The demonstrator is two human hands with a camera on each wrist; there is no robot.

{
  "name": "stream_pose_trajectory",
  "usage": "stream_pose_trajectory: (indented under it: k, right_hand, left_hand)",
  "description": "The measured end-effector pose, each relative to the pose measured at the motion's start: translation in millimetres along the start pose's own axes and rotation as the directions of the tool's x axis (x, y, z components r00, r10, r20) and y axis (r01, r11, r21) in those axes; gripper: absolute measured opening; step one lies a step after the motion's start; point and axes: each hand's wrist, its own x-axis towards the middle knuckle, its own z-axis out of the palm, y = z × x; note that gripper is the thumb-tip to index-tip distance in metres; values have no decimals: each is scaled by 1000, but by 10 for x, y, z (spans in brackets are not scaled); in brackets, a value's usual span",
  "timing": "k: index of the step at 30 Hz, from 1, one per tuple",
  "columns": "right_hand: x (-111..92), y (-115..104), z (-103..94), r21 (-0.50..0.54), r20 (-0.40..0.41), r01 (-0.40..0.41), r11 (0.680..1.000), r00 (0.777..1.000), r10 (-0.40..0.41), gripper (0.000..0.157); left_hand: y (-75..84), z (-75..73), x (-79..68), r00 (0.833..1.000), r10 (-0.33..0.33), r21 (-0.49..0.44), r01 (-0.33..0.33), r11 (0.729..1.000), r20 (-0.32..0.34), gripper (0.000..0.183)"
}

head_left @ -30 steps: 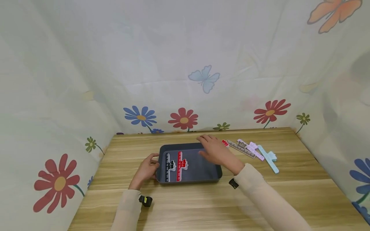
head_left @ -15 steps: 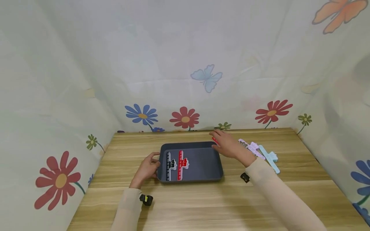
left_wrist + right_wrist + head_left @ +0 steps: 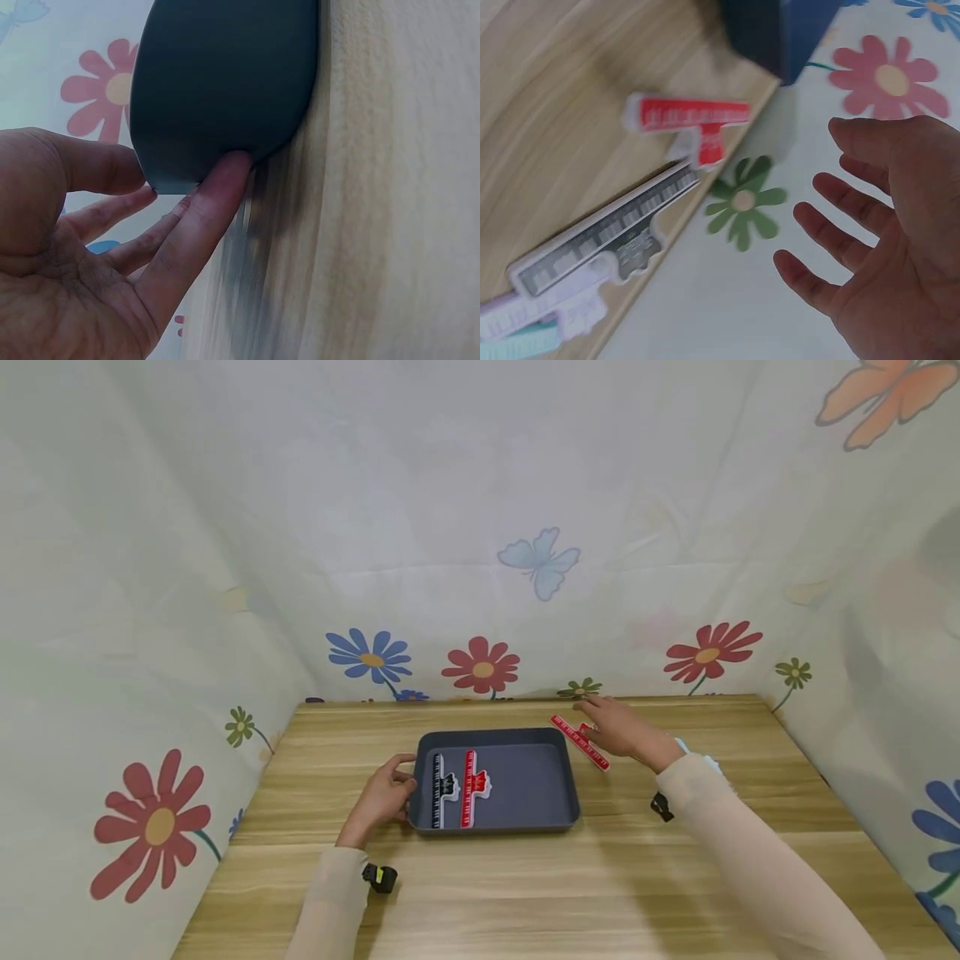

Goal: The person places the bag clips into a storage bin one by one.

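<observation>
My left hand rests at the left end of a dark grey tray, its fingertips touching the outer wall. Inside that tray lie a black piano-key clip and a red piano-key clip, side by side. Right of the tray, another red piano-key clip lies slanted on the table. Over the clips hovers my right hand, fingers loosely extended and holding nothing. The right wrist view shows a dark grey keyboard clip, a lilac clip and a light blue clip beyond the red one.
A wood-grain table carries everything. Behind it and at both sides hangs a pale cloth printed with flowers and butterflies. In the head view my right hand and sleeve cover most of the loose clips.
My right hand has moved right, from over the tray to over the loose clips, uncovering the slanted red clip. The left hand stays at the tray.
</observation>
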Motion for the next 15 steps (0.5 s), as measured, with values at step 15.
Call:
stream_pose_trajectory:
  k: [15]
  right_hand:
    - [91, 302, 283, -103, 61, 80, 991, 995, -74, 49]
  left_hand:
    - [2, -2, -10, 1000, -9, -27, 9, 1000, 4, 50]
